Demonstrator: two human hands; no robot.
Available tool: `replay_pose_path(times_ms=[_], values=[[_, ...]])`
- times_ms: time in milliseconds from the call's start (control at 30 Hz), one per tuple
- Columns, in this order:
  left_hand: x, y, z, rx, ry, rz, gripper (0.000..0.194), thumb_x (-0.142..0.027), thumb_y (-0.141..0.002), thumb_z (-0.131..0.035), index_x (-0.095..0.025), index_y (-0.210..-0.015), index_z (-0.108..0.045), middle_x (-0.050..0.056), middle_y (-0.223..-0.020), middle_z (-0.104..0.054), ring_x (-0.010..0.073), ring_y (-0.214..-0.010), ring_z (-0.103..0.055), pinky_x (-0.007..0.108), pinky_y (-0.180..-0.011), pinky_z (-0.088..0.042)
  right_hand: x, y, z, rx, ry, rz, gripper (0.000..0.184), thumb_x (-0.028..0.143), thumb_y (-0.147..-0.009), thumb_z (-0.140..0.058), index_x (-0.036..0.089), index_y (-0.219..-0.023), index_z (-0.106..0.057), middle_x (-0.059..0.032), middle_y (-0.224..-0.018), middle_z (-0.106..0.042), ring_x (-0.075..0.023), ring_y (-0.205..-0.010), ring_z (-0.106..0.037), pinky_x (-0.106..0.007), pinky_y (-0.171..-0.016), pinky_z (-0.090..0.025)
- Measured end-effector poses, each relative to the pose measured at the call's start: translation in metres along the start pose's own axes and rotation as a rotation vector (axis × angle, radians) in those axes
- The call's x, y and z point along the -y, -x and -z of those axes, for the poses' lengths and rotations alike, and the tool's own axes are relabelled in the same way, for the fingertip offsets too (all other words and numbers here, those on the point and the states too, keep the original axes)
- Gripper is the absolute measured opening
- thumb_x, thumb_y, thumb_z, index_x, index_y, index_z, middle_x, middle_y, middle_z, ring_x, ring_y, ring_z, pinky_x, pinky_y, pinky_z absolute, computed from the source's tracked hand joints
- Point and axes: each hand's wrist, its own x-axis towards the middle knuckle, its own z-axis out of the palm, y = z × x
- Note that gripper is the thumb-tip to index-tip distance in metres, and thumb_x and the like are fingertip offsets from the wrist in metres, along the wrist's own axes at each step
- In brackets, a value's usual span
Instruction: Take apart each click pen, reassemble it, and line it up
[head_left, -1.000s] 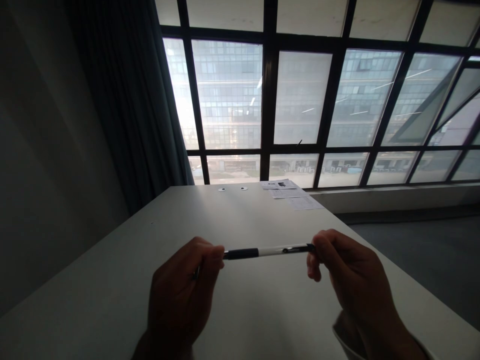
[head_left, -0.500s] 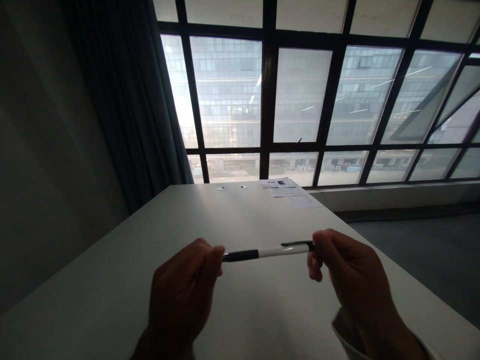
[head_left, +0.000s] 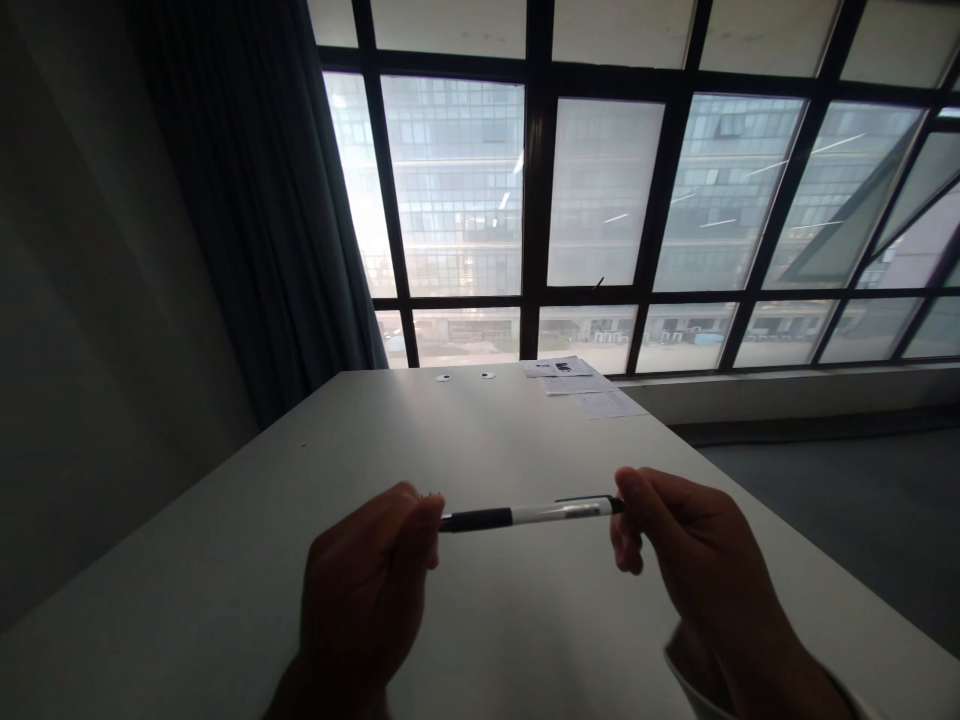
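Note:
A ballpoint pen (head_left: 536, 513) with a white barrel, dark grip and dark clip is held nearly level above the white table (head_left: 517, 440). My left hand (head_left: 371, 585) pinches its tip end, and the fingers hide the very point. At the other end, my right hand (head_left: 694, 545) grips the pen's dark top between thumb and forefinger, with its other fingers curled below. The clip lies along the far upper side of the barrel. Both hands are closed on the pen.
Several printed sheets (head_left: 566, 378) lie at the table's far right corner. Two small white discs with dark centres (head_left: 443, 378) are by the far edge. Beyond stand a dark-framed window (head_left: 534, 200) and, on the left, a dark curtain (head_left: 247, 220).
The pen has turned about its long axis, so the clip has moved to the far side and a dark marking shows on the barrel. Both hands have lowered slightly.

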Motion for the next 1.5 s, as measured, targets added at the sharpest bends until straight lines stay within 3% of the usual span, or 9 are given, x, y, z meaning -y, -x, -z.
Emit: replay_pose_path(times_ms=[533, 800, 933, 1033, 1133, 1267, 1367, 1433, 1500], values=[[0.003, 0.004, -0.001, -0.004, 0.089, -0.004, 0.047, -0.033, -0.094, -0.049, -0.018, -0.049, -0.042, -0.005, -0.047, -0.036, 0.007, -0.041, -0.035, 0.025, -0.043, -0.025, 0.004, 0.002, -0.003, -0.009, 0.029, -0.041, 0.058, 0.057, -0.089, -0.051, 0.018, -0.046, -0.055, -0.001, -0.04, -0.053, -0.0117, -0.04, -0.049, -0.024, -0.046, -0.04], [-0.002, 0.003, -0.003, -0.056, 0.045, 0.021, 0.05, -0.04, -0.095, -0.045, -0.018, -0.049, -0.046, -0.003, -0.046, -0.042, 0.0078, -0.041, -0.039, 0.025, -0.043, -0.03, 0.009, 0.005, -0.007, -0.019, 0.026, -0.077, 0.062, 0.061, -0.087, -0.051, 0.019, -0.042, -0.055, -0.0008, -0.036, -0.051, -0.0116, -0.038, -0.047, -0.024, -0.044, -0.039], [0.001, 0.002, -0.008, -0.08, 0.26, 0.091, 0.045, -0.043, -0.094, -0.047, -0.018, -0.056, -0.053, -0.001, -0.051, -0.049, 0.0092, -0.044, -0.044, 0.024, -0.044, -0.034, 0.0, 0.001, -0.009, 0.006, -0.029, -0.096, 0.053, 0.06, -0.085, -0.056, 0.017, -0.053, -0.059, -0.0003, -0.044, -0.055, -0.0111, -0.04, -0.049, -0.023, -0.042, -0.04], [0.004, 0.002, -0.013, -0.009, 0.457, 0.228, 0.037, -0.048, -0.092, -0.05, -0.018, -0.074, -0.062, -0.002, -0.05, -0.053, 0.0099, -0.043, -0.046, 0.022, -0.041, -0.036, -0.014, -0.006, -0.013, 0.054, -0.122, -0.139, 0.046, 0.058, -0.086, -0.056, 0.016, -0.066, -0.06, -0.0003, -0.052, -0.058, -0.0106, -0.043, -0.049, -0.021, -0.041, -0.039], [0.006, 0.003, -0.018, 0.076, 0.589, 0.3, 0.041, -0.057, -0.082, -0.06, -0.017, -0.093, -0.065, 0.0, -0.056, -0.063, 0.0121, -0.045, -0.053, 0.023, -0.042, -0.043, -0.026, -0.013, -0.021, 0.096, -0.224, -0.193, 0.043, 0.056, -0.087, -0.056, 0.016, -0.072, -0.059, 0.0012, -0.053, -0.057, -0.0098, -0.044, -0.049, -0.02, -0.041, -0.039], [0.005, 0.006, -0.024, 0.087, 0.617, 0.261, 0.03, -0.045, -0.078, -0.07, -0.018, -0.092, -0.068, 0.006, -0.075, -0.071, 0.0176, -0.064, -0.067, 0.026, -0.055, -0.054, -0.034, -0.014, -0.036, 0.201, -0.374, -0.226, 0.043, 0.056, -0.087, -0.056, 0.015, -0.074, -0.059, 0.0028, -0.053, -0.056, -0.0087, -0.043, -0.049, -0.018, -0.039, -0.037], [0.006, 0.007, -0.024, 0.102, 0.547, 0.157, 0.019, -0.038, -0.085, -0.064, -0.02, -0.089, -0.069, 0.008, -0.097, -0.071, 0.0219, -0.092, -0.068, 0.031, -0.076, -0.057, -0.035, -0.008, -0.042, 0.45, -0.328, -0.232, 0.043, 0.053, -0.087, -0.056, 0.013, -0.074, -0.064, 0.0006, -0.057, -0.06, -0.0082, -0.045, -0.052, -0.018, -0.041, -0.038], [0.006, 0.007, -0.024, 0.149, 0.459, 0.146, 0.018, -0.034, -0.091, -0.056, -0.021, -0.094, -0.068, 0.006, -0.094, -0.071, 0.0196, -0.091, -0.068, 0.03, -0.077, -0.056, -0.034, -0.005, -0.041, 0.631, -0.21, -0.2, 0.039, 0.049, -0.087, -0.058, 0.014, -0.075, -0.068, -0.0015, -0.062, -0.065, -0.0091, -0.051, -0.056, -0.019, -0.047, -0.043], [0.007, 0.007, -0.025, 0.239, 0.317, 0.083, 0.017, -0.027, -0.094, -0.051, -0.021, -0.101, -0.065, 0.003, -0.083, -0.07, 0.0152, -0.076, -0.068, 0.026, -0.07, -0.055, -0.031, -0.003, -0.035, 0.679, -0.124, -0.151, 0.035, 0.045, -0.088, -0.058, 0.014, -0.076, -0.07, -0.0024, -0.065, -0.067, -0.0105, -0.056, -0.058, -0.021, -0.053, -0.047]])
